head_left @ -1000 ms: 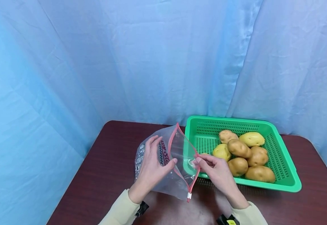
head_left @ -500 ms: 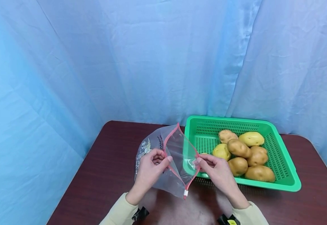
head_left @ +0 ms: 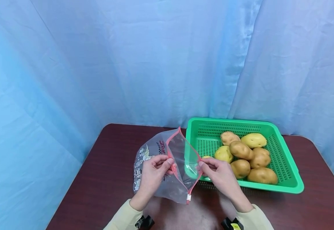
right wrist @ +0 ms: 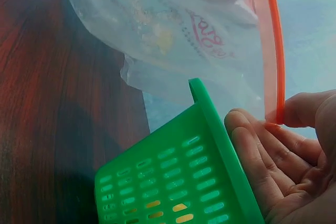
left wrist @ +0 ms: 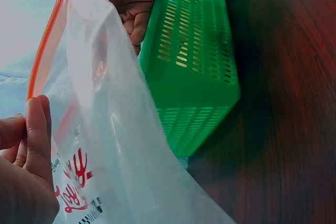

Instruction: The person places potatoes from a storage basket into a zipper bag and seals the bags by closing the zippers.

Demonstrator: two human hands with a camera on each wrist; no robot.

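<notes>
A clear zip bag [head_left: 164, 188] with red trim, a white slider and printed drawings is held between both hands, its mouth spread apart. My left hand [head_left: 152, 172] pinches the left edge of the mouth; in the left wrist view its fingers [left wrist: 38, 135] grip just below the red strip. My right hand [head_left: 222, 175] pinches the opposite edge between thumb and fingers, close to the basket's front left corner. Through the film, the green basket [head_left: 294, 172] partly shows. Lettering is visible on the bag's side in both wrist views.
Several potatoes [head_left: 241, 150] lie in the green basket, mostly toward its middle and right. A dark reddish-brown table [head_left: 109, 166] carries everything, its rounded back corners in view. Blue curtains [head_left: 161, 64] hang behind and to the left.
My left hand has gone from lying spread against the bag's side to pinching its red-trimmed edge. The right hand keeps its pinch, and the bag's mouth gapes a little wider.
</notes>
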